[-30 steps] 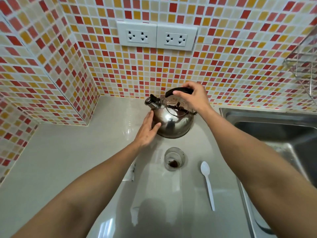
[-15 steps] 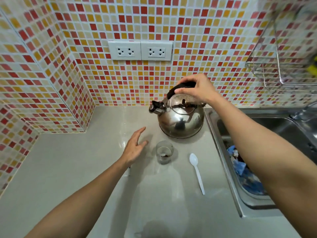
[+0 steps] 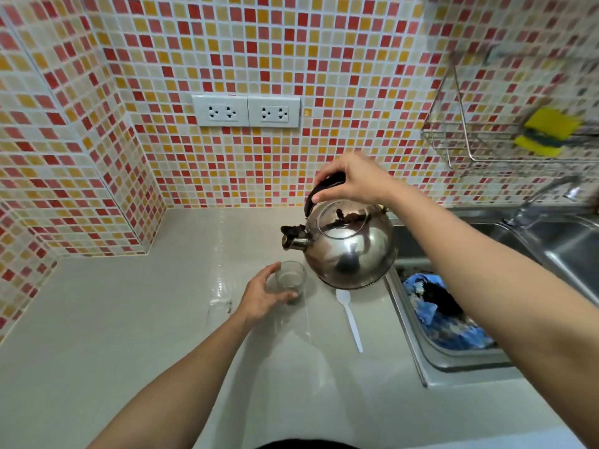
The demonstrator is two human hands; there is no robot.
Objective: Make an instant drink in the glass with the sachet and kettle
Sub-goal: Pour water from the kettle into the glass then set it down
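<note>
A shiny steel kettle (image 3: 351, 251) hangs above the grey counter (image 3: 129, 319), tilted slightly with its spout to the left. My right hand (image 3: 356, 181) grips its black handle from above. Just below and left of the spout stands a small clear glass (image 3: 290, 277) with dark powder at its bottom. My left hand (image 3: 262, 298) wraps around the glass from the left, fingers touching its side. An opened sachet (image 3: 217, 311) lies flat on the counter left of my left wrist.
A white plastic spoon (image 3: 348, 315) lies right of the glass. A steel sink (image 3: 453, 358) on the right holds a blue cloth (image 3: 434, 314). A tap (image 3: 544, 196) and a wire rack with a yellow sponge (image 3: 547, 131) are on the right wall. Two sockets (image 3: 246, 110) sit on the tiled wall.
My right hand has lifted the kettle off the counter and brought it nearer the glass. My left hand left the kettle's side and moved to hold the glass.
</note>
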